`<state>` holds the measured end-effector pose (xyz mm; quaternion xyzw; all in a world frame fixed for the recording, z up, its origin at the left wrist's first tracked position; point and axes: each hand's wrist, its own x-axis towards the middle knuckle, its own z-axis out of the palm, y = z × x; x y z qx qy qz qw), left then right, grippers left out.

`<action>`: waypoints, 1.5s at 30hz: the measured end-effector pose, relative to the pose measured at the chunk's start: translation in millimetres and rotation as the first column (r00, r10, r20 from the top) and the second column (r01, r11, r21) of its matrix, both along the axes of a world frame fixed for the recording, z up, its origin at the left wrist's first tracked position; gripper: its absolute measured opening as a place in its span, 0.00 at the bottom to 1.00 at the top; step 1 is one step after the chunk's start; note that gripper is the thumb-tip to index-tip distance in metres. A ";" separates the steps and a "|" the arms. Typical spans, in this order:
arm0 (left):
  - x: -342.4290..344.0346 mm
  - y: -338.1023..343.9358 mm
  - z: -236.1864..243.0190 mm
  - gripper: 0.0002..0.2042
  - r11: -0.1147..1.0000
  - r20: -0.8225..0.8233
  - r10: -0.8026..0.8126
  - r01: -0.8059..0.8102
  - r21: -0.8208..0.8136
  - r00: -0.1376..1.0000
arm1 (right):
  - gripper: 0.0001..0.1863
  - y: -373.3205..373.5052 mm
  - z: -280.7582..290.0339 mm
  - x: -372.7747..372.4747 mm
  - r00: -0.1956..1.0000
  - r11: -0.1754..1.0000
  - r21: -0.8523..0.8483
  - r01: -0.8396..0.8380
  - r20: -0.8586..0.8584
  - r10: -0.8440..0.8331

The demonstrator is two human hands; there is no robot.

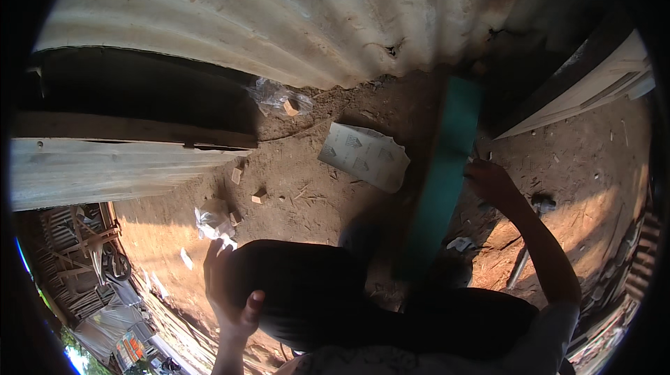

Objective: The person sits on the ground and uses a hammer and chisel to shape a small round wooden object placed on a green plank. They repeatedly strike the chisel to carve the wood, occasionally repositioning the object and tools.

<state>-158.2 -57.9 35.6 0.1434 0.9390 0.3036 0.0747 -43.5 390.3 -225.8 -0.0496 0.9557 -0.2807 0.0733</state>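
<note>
A long green board (453,144) stands out in front of me, running from between my legs toward the corrugated sheet. My right hand (488,183) is at its right edge, fingers drawn together. A thin tip seems to show by the fingertips, too dark to name. My left hand (229,298) rests against my left knee, thumb spread away from the fingers and nothing held. Right of the board, partly behind my right forearm, lies what looks like a hammer (543,203) on the dirt floor.
Corrugated metal sheeting (279,12) rises ahead. A pale printed sheet (364,156) lies left of the board. Small wood blocks (259,197) and crumpled plastic (213,220) are scattered on the ground. Pale panels flank both sides, and a wood pile (77,242) stands at far left.
</note>
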 end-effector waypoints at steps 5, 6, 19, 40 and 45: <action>-44.9 47.9 20.3 0.28 0.891 0.171 -0.389 0.417 -0.180 0.905 | 0.08 -34.3 -29.8 -19.9 0.996 0.997 0.067 -0.034 0.081 0.029; -37.9 68.8 23.2 0.26 0.874 0.222 -0.438 0.470 -0.125 0.871 | 0.09 -43.1 -38.7 -18.6 0.987 0.993 0.090 -0.079 0.144 0.065; -3.4 153.8 20.0 0.28 0.157 0.465 -0.866 0.983 -0.094 0.183 | 0.17 -82.7 -32.7 15.5 0.962 0.994 -0.026 -0.102 0.250 0.106; -31.8 177.1 13.0 0.31 0.216 0.359 -0.901 0.969 -0.118 0.244 | 0.15 -121.3 -44.5 39.5 0.940 0.998 -0.027 0.065 0.338 -0.052; -38.5 173.5 12.1 0.31 0.238 0.378 -0.890 0.967 -0.092 0.255 | 0.16 -115.7 -43.0 27.5 0.900 0.996 0.079 -0.038 0.435 0.000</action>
